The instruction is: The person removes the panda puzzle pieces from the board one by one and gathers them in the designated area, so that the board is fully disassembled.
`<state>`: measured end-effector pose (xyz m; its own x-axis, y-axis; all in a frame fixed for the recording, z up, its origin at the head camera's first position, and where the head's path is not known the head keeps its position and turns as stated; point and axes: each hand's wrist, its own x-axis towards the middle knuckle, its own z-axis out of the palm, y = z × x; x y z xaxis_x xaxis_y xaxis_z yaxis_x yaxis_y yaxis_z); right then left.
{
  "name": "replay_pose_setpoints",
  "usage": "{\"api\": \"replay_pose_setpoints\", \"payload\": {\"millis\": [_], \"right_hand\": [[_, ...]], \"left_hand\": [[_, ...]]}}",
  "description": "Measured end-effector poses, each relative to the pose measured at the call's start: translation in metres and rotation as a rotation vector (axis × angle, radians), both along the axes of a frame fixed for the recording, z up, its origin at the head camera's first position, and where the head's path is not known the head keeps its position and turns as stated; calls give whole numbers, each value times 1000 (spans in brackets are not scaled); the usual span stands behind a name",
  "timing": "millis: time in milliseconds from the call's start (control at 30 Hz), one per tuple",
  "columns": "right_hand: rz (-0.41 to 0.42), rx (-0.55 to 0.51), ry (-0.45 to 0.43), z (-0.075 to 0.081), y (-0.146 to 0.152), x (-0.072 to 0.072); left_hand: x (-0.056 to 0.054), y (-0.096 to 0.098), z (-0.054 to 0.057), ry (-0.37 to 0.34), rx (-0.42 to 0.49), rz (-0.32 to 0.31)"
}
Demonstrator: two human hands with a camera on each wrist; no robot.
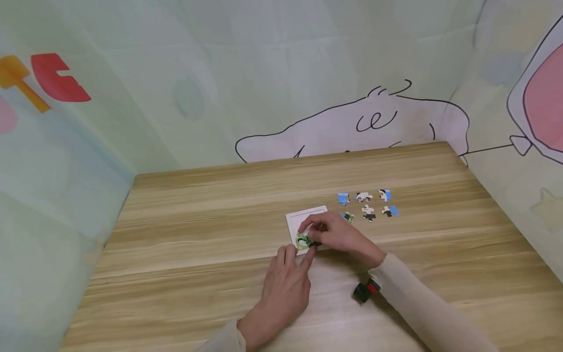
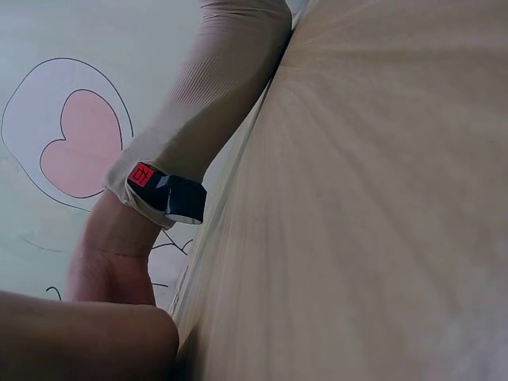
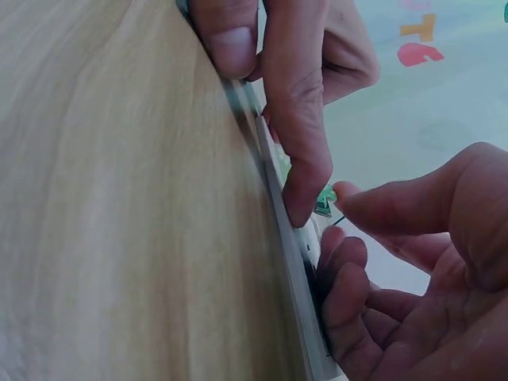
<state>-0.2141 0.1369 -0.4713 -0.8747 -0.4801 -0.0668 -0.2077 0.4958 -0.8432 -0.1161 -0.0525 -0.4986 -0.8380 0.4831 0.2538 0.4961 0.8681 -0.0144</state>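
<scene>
A small white puzzle tray lies on the table, with green jigsaw pieces in its near part. My left hand rests at the tray's near edge, one finger reaching over the rim and pressing down inside in the right wrist view. From the right, my right hand leans over the tray. Its thumb and finger pinch a green puzzle piece, tilted up from the tray, while the other fingers are curled near the rim. The fingers hide part of the tray.
Loose jigsaw pieces lie to the right of the tray: blue ones, black-and-white ones and a green one. A black wrist camera sticks out from the right sleeve. A printed cloth wall borders the wooden table.
</scene>
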Motion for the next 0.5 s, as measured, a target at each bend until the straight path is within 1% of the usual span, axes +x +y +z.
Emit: {"api": "replay_pose_setpoints", "payload": {"millis": [167, 300, 433, 500], "right_hand": [[-36, -35, -28, 4, -3, 2], [-99, -54, -65, 6, -3, 2], [-180, -59, -104, 13, 7, 3], [-201, -49, -97, 16, 17, 3]], "left_hand": [[0, -1, 0, -13, 0, 5], [0, -1, 0, -28, 7, 2], [0, -1, 0, -31, 6, -4], [0, -1, -1, -32, 0, -5]]}}
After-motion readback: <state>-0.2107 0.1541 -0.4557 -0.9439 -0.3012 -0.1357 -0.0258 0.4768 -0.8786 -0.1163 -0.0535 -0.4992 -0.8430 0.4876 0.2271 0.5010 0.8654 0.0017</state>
